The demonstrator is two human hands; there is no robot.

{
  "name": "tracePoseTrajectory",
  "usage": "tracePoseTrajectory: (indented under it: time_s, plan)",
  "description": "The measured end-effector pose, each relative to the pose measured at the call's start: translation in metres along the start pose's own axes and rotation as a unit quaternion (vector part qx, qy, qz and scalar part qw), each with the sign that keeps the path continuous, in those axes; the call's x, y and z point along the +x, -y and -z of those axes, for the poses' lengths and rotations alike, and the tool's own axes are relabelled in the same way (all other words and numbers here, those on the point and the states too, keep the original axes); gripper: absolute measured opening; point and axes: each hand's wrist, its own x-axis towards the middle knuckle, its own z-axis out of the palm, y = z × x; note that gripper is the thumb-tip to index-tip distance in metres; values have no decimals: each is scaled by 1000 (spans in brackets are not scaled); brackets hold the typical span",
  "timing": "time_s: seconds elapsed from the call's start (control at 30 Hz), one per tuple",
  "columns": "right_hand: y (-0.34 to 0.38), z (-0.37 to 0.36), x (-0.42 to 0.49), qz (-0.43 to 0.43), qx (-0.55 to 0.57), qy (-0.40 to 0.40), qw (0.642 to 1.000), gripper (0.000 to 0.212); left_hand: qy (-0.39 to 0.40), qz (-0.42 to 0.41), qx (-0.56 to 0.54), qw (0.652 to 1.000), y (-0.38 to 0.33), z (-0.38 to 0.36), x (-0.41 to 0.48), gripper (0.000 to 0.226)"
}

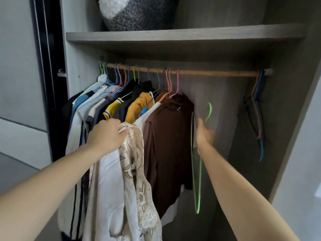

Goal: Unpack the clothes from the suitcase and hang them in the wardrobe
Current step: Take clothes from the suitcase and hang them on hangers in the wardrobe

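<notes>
My left hand (106, 134) grips a cream and white patterned garment (132, 180) by its top, and the cloth hangs down in front of the wardrobe. My right hand (204, 134), blurred, holds a green wire hanger (197, 171) that dangles below the rail, hook up. The wooden rail (208, 72) runs across the wardrobe. Several clothes hang on its left half, the nearest being a brown top (171, 136).
Several empty hangers (257, 108) hang at the rail's right end. A grey shelf (173, 36) above the rail holds a fluffy grey and white bundle (137, 13). The wardrobe's side walls stand left and right. A dark door edge (46, 75) is at the left.
</notes>
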Motion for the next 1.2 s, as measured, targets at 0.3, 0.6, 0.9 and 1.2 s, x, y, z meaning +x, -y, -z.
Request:
tracePoseTrajectory:
  time_s: [0.3, 0.6, 0.9, 1.2]
  plan:
    - [-26, 21, -85, -15, 275, 130, 952, 38, -31, 28, 24, 999, 50, 19, -23, 45]
    - [-59, 24, -92, -179, 123, 572, 791, 47, 1, 82, -32, 996, 111, 44, -59, 51]
    - [-64, -16, -145, -85, -102, 595, 793, 51, -32, 59, 82, 994, 135, 75, -97, 43]
    - [-73, -87, -272, 55, -140, 588, 795, 50, -28, 155, -3, 987, 129, 100, -149, 24]
